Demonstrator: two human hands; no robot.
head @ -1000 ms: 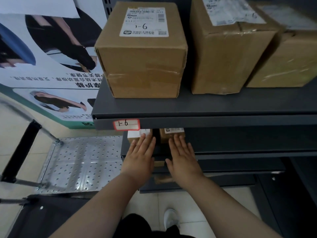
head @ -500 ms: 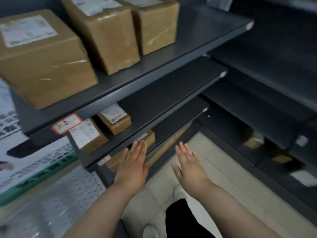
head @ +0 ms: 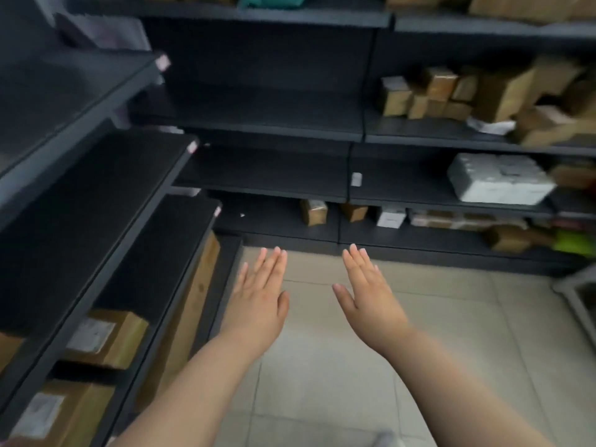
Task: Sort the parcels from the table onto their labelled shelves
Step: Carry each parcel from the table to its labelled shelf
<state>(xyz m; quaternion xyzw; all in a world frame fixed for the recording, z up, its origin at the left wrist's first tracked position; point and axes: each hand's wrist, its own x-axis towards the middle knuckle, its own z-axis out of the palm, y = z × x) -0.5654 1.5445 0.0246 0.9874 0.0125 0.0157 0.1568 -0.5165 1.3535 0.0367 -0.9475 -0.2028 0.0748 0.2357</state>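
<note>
My left hand (head: 261,293) and my right hand (head: 369,291) hover side by side over the tiled floor, palms down, fingers straight, holding nothing. Dark grey shelves (head: 106,175) run along the left, with brown cardboard parcels (head: 108,338) carrying white labels on the lower levels. More shelves (head: 277,185) cross the back, partly bare. At the back right stand several small brown boxes (head: 429,91) and a white wrapped parcel (head: 498,179). The table is out of view.
A tall flat carton (head: 190,304) leans against the bottom of the left shelving. Small boxes (head: 314,211) and a bright green packet (head: 577,243) lie on the lowest back shelf. A pale frame edge (head: 577,295) shows at the far right. The beige tiled floor (head: 354,382) lies ahead.
The view has swung right, away from the shelf with the large boxes, toward the corner and back shelves. Both hands came off the shelf's small parcels and now float over the floor.
</note>
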